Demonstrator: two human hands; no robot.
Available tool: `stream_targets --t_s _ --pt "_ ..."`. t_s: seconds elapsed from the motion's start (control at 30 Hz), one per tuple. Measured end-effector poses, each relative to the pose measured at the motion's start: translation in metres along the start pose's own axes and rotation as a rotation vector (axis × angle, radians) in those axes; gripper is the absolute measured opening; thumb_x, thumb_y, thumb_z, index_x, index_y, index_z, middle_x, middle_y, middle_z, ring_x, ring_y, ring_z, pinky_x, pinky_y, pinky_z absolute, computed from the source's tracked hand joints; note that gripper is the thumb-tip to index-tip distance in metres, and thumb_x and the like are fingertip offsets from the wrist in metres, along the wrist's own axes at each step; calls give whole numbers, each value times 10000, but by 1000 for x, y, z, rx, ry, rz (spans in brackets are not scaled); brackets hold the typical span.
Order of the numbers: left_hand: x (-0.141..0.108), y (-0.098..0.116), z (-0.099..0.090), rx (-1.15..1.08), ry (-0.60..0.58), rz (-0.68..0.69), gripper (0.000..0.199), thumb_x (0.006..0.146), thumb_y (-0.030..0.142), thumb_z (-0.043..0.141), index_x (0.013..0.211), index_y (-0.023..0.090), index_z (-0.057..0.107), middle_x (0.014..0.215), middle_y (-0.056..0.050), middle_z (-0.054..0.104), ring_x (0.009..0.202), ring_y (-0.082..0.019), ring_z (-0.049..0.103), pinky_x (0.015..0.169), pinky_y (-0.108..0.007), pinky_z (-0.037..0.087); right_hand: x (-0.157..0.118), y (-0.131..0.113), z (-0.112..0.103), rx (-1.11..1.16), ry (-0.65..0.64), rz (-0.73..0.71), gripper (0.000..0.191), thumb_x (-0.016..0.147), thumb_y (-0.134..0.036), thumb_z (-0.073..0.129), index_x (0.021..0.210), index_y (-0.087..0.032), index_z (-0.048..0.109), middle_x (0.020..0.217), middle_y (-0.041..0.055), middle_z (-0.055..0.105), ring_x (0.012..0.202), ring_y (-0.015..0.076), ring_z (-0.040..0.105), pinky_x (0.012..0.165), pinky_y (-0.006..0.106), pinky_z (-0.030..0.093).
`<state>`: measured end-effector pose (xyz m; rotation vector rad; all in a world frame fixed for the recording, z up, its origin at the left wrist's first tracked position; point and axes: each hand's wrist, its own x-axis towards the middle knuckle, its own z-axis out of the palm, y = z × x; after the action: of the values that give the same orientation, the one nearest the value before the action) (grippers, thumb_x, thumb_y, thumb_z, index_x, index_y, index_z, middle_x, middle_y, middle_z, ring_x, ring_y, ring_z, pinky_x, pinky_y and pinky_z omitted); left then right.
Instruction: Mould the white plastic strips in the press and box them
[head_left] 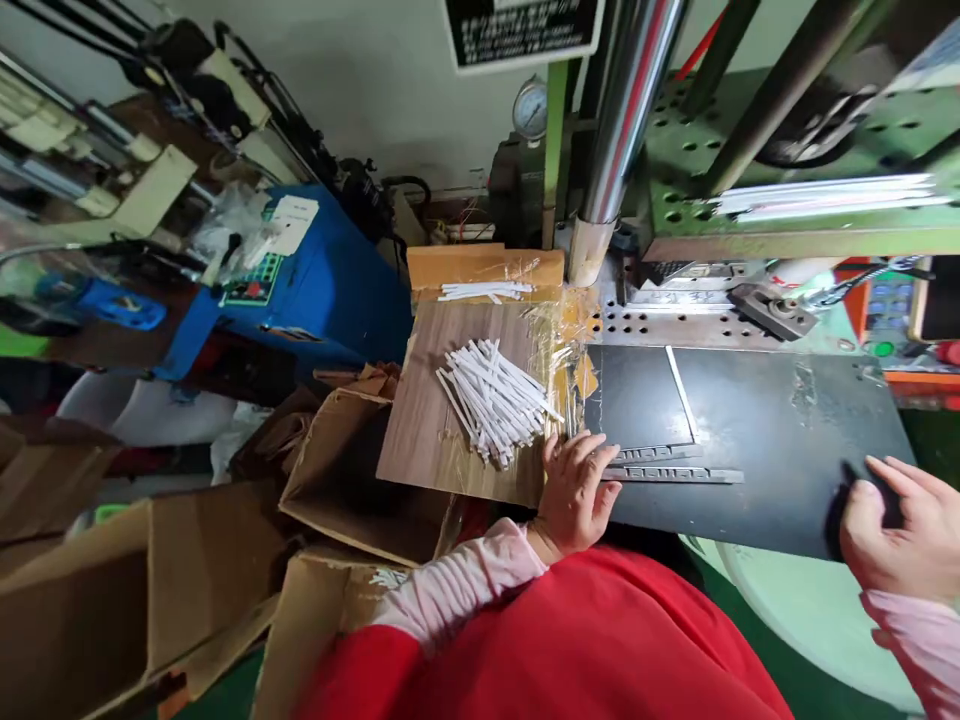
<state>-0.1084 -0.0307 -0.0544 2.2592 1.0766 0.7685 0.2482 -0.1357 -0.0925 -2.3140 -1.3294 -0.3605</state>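
Observation:
My left hand [576, 490] rests at the left edge of a dark flat plate [772, 410], its fingers stretched and apart. Its fingertips and thumb are beside the left ends of two notched grey strips [673, 475], which lie nearly side by side; whether they touch is hard to see. One thin white stick [680, 395] lies at a slant on the plate, its lower end near the strips. At the plate's right end, my right hand [900, 535] has its thumb and fingers apart, with nothing visible in it. A heap of white sticks [495, 400] lies left of my left hand.
The heap sits on a wood-grain board [420, 400] with taped edges; more sticks lie on cardboard [487, 262] behind it. A green press [795, 245] stands behind the plate. Open cartons [217, 580] and a blue machine [330, 270] are on the left. A pale green tub [795, 590] is below right.

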Motion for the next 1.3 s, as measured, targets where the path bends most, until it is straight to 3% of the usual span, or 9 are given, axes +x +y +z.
stream_targets --t_s 0.1,0.27,0.4,0.93,1.3 --pt "-1 -3 -3 -11 -5 -6 441 1019 359 330 1401 192 476 1373 -152 595 1365 -260 482 1211 -508 186 2 -14 -1 39 30 101 489 853 -472 475 1274 -329 678 1165 173 715 1145 378 651 984 559 458" --pt "0 -7 -4 -14 -32 23 455 1023 347 307 1422 170 438 1387 -168 579 1368 -262 477 1213 -527 182 -1 -18 -2 31 -66 129 450 863 -416 515 1224 -198 673 1233 216 670 1192 375 611 1018 518 410" --pt "1 -10 -4 -36 4 44 457 1035 329 282 1431 148 421 1395 -183 565 1374 -260 460 1202 -528 196 0 -25 -8 51 -99 130 429 876 -379 514 1221 -165 651 1274 224 643 1215 353 578 1026 481 378" --pt "3 -16 -5 -2 -34 18 464 1054 321 263 1446 143 435 1402 -203 552 1367 -262 463 1186 -510 232 4 -28 -8 115 -110 128 443 934 -408 459 1201 -128 675 1289 190 649 1193 294 585 1043 415 377" --pt "10 -19 -4 34 9 89 422 1060 297 293 1403 141 484 1359 -202 589 1342 -248 495 1157 -479 299 5 -27 -7 134 -78 126 376 955 -347 466 1220 -151 648 1283 121 663 1208 211 582 1061 371 400"
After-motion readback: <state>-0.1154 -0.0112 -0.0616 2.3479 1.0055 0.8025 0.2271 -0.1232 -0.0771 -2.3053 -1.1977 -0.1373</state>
